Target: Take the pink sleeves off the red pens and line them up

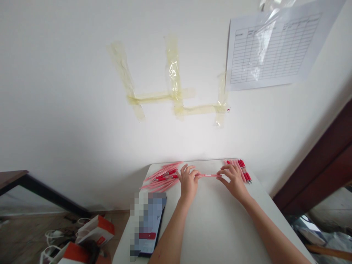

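Note:
A slim pink pen [208, 175] with a white label lies level between my two hands, just above or on the white table. My left hand [188, 179] pinches its left end, and the fingers of my right hand [232, 180] close on its right end. Just left of my left hand is a loose pile of pink and red pens [162, 178], fanned out at different angles. Beyond my right hand, several red and pink pens [245, 171] lie side by side, partly hidden by that hand.
A phone [154, 227] rests on the left side of the white table [211, 227]. The wall behind bears yellowed tape [174, 73] and a printed sheet [272, 51]. Orange and white boxes [96, 231] with cables stand on the floor at left. Dark wood [316, 172] is at right.

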Action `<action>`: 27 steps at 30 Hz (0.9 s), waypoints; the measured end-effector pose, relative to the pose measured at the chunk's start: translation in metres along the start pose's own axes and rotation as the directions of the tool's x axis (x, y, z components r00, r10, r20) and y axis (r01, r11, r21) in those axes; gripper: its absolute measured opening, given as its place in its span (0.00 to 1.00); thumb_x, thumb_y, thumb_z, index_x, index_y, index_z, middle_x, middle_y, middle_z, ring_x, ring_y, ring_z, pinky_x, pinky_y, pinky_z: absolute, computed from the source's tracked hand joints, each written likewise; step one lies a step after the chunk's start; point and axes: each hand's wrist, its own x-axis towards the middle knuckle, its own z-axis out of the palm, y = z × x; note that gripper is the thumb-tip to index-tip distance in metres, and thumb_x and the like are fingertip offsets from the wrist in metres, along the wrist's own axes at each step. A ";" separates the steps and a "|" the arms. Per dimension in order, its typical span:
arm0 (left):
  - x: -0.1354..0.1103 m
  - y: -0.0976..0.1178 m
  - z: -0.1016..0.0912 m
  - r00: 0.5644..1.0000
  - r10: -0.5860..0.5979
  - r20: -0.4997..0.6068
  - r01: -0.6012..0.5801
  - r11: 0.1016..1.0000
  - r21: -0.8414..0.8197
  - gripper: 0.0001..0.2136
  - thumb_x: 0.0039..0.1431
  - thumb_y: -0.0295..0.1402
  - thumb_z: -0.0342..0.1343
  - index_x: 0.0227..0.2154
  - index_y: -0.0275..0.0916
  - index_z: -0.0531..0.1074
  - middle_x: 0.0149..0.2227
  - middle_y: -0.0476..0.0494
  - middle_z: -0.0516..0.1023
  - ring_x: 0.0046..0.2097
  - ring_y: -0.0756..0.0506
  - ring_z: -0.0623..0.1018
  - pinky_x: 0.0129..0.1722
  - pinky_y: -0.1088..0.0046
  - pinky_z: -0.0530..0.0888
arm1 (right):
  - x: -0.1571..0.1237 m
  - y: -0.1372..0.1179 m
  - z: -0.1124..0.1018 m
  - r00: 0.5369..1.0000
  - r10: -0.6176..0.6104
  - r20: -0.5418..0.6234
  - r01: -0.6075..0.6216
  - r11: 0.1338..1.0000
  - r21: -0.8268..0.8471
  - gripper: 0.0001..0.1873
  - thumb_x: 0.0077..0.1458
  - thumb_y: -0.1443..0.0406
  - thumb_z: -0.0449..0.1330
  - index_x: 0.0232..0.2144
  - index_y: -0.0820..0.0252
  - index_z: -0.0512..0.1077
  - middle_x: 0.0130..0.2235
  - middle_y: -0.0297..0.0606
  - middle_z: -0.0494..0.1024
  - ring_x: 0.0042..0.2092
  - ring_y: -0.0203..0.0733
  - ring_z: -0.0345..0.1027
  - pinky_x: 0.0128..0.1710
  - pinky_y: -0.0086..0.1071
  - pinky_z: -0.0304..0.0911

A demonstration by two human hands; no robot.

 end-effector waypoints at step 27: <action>0.000 0.003 -0.002 1.000 -0.010 0.009 0.010 1.000 0.008 0.04 0.59 0.33 0.62 0.35 0.49 0.81 0.54 0.45 0.77 0.65 0.34 0.64 0.65 0.30 0.49 | 0.000 -0.002 0.004 0.998 0.062 0.031 -0.064 0.997 0.045 0.12 0.65 0.55 0.55 0.39 0.52 0.75 0.46 0.41 0.76 0.51 0.51 0.66 0.51 0.48 0.64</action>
